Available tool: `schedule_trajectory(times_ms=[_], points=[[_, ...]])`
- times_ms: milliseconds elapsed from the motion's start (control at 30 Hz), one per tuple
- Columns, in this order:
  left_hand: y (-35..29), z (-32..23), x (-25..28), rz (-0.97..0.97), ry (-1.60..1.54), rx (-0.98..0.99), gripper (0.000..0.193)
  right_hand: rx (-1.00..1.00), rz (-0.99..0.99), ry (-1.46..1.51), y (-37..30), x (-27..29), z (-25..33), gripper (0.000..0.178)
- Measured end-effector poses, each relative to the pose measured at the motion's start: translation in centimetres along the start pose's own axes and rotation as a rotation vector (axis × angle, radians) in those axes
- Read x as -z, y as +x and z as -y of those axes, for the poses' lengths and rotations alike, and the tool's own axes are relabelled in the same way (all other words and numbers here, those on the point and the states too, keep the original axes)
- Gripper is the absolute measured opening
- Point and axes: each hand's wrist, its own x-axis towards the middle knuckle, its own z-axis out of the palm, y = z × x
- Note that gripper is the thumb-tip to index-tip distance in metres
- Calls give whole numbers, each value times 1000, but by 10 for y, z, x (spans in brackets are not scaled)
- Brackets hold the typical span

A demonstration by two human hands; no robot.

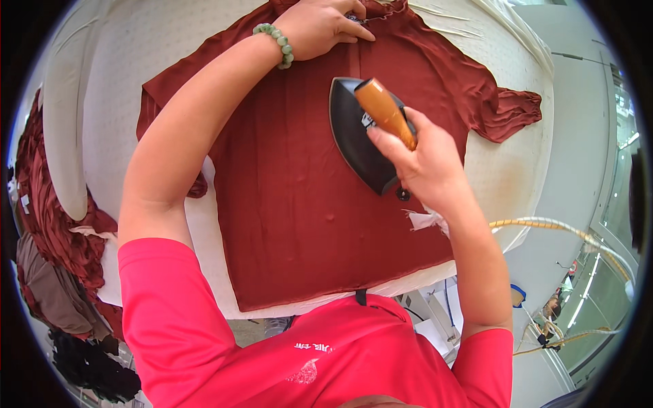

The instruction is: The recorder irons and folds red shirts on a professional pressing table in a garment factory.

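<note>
A dark red long-sleeved blouse (292,204) lies spread over a padded, white-covered ironing table, its neckline at the far edge of the view. My right hand (428,160) grips the orange-brown handle of an iron (357,136). The iron's black body rests on the blouse, right of its middle, with the pointed end facing away from me. Up at the neckline, my left hand (316,30) touches the fabric with thumb and finger apart. A green bead bracelet (275,44) circles the left wrist. Some of the left fingers are hard to make out.
The table's white cover (513,170) shows around the blouse. A narrow pale padded arm (64,136) stands at the left, beside crumpled red garments (64,211) and a brown cloth (58,285). A wrapped hose (537,222) runs right from near my right wrist.
</note>
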Motion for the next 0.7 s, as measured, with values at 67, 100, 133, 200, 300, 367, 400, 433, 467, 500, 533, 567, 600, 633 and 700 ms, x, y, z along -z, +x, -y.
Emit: schedule_trajectory(times_ms=[67,100,133,200,300,367,400,433,467,500,533,567,600,633,700], points=[[-1,5,-1,-5,-13,-8,26,-40,16,64,14,6,6,45],[-3,8,-2,11,-42,12,26,-40,14,59,20,8,11,45],[-3,10,-2,26,-71,30,26,-72,36,78,26,10,15,44],[-2,14,-5,39,-103,46,25,-138,79,119,34,14,24,42],[4,24,-9,93,-258,130,23,-128,83,78,45,21,30,43],[6,27,-7,103,-305,123,23,-126,93,59,51,25,32,44],[6,29,-5,113,-350,114,23,-123,114,27,53,27,32,45],[6,31,-4,124,-394,107,23,-120,137,-4,55,30,32,45],[5,31,-4,124,-396,110,23,-116,160,-35,57,30,32,46],[6,31,-4,135,-387,129,23,-117,162,-35,58,30,31,46],[7,30,-3,148,-377,148,23,-83,129,-77,60,29,30,47],[7,29,-3,160,-367,167,23,-49,95,-118,61,28,28,48],[8,29,-3,162,-367,169,23,-14,61,-158,62,27,26,49],[8,29,-4,159,-358,172,23,-14,63,-156,65,26,24,49],[7,29,-7,157,-342,179,24,27,32,-230,70,24,20,52]])
